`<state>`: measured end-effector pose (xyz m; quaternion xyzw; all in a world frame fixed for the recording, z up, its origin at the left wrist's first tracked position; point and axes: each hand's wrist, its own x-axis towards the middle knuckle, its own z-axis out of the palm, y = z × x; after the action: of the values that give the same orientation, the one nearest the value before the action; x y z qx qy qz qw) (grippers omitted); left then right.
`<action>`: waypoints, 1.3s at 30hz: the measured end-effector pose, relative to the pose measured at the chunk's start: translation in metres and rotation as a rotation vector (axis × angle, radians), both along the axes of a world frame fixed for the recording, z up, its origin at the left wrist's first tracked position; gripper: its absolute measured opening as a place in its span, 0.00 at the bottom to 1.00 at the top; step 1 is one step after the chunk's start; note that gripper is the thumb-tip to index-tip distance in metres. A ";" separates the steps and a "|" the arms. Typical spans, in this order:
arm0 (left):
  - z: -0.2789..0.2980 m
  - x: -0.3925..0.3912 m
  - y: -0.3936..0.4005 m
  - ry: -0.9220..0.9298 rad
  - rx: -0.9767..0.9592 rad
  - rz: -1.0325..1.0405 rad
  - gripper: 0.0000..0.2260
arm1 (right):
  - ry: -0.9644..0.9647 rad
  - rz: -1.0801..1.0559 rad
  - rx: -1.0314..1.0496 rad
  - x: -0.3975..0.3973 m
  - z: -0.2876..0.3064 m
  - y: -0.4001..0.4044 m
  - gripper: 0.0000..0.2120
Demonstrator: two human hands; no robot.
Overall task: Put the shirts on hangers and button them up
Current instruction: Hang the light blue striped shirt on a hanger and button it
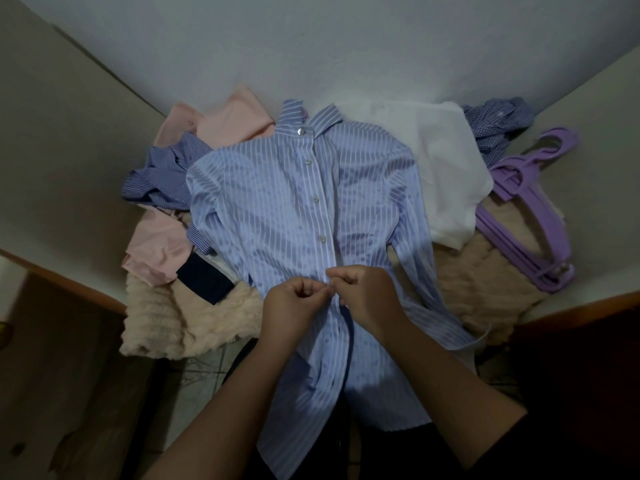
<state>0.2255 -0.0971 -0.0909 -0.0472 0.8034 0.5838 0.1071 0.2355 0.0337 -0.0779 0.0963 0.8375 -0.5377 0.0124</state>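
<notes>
Both hands were down on the placket, and this was fiddly work: the left hand [294,303] and the right hand [363,292] sat knuckle to knuckle at the middle of the light blue striped shirt [270,209], fingers curled in and pinching the front edges together, apparently at the next button down. The shirt lay face up across the beige fleece blanket [166,323], its collar [311,123] pointing away toward the wall and its hem spilling off the near edge toward the person, so the long axis ran straight from far to near, with the button line [320,216] tracing it. Four buttons looked fastened above the hands, from the collar downward; below the hands the front still seemed to gape, so I judged this shirt a little past halfway buttoned. Whether a hanger was inside it I could not tell, though the shoulders held a squared shape. Plenty remained: the pink shirt [221,123], the dark striped shirt [162,174], the white shirt [443,161] and the small checked shirt [495,123] all lay loose and crumpled around it, none hung. The stack of purple hangers [519,230] waited at the right, just beside the white shirt, apparently untouched.
</notes>
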 end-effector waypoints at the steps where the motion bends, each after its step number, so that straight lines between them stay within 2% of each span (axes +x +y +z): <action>1: 0.001 -0.001 -0.001 -0.014 0.010 -0.015 0.05 | -0.003 -0.012 -0.017 0.000 -0.001 0.000 0.12; 4: 0.006 -0.003 -0.003 -0.070 0.045 -0.039 0.06 | 0.006 -0.025 -0.068 0.000 0.001 0.002 0.11; 9: 0.016 -0.015 -0.006 -0.392 0.348 -0.066 0.08 | -0.001 0.011 -0.166 -0.002 0.004 0.007 0.10; 12: 0.019 -0.017 -0.007 -0.440 0.418 -0.092 0.07 | -0.027 0.005 -0.214 -0.006 0.007 0.009 0.09; 16: 0.020 -0.022 -0.006 -0.379 0.392 -0.057 0.08 | -0.147 0.137 -0.407 -0.019 0.017 0.017 0.09; 19: 0.024 -0.029 -0.003 -0.314 0.429 -0.065 0.09 | -0.199 0.232 -0.341 -0.032 0.026 0.025 0.11; 21: 0.028 -0.033 0.000 -0.265 0.420 -0.055 0.08 | -0.162 0.183 -0.302 -0.041 0.032 0.026 0.11; 25: 0.024 -0.033 0.005 -0.222 0.349 -0.139 0.08 | -0.054 -0.065 -0.354 -0.054 0.043 0.026 0.10; 28: 0.015 -0.025 0.012 -0.255 0.361 -0.181 0.10 | -0.048 -0.056 -0.315 -0.053 0.040 0.028 0.11; 30: 0.009 -0.023 0.014 -0.238 0.372 -0.170 0.09 | -0.095 -0.036 -0.319 -0.047 0.035 0.029 0.09; 33: 0.002 -0.021 0.013 -0.208 0.395 -0.121 0.12 | -0.242 -0.055 -0.487 -0.033 0.028 0.035 0.11; 37: -0.001 -0.016 0.010 -0.195 0.421 -0.057 0.14 | -0.411 0.059 -0.436 -0.016 0.019 0.044 0.28; 39: 0.003 -0.012 0.010 -0.192 0.449 -0.073 0.14 | -0.402 0.128 -0.468 -0.010 0.019 0.045 0.22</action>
<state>0.2131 -0.0875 -0.0883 -0.0483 0.6409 0.7362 0.2119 0.2251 0.0790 -0.0593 0.1423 0.6763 -0.6841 0.2331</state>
